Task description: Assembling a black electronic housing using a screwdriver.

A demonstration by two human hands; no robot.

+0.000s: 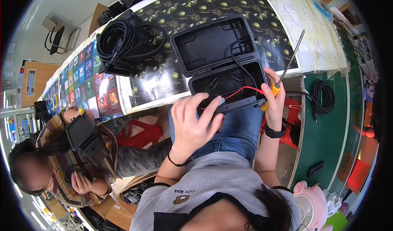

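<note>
In front of me, tilted at the table's edge above my lap, is an open black plastic case [215, 46], its lid leaning back on the table. My left hand [191, 122] is at the case's near side, fingers apart, index fingertip against a small grey piece [221, 101]. My right hand [273, 102] grips a screwdriver [276, 88] with a yellow handle, its shaft pointing up and right. A red wire [241, 89] runs from near my left fingertips to my right thumb. Inside the case lies a thin black cable [244, 68]; the left palm's underside is hidden.
A coiled black corrugated hose [118, 42] rests on black equipment at the table's left. To the right, a coiled black cable [323, 100] lies on a green surface [317, 145]. At left sits another person [77, 157] with a black case [86, 139]. A pink fan [311, 206] stands lower right.
</note>
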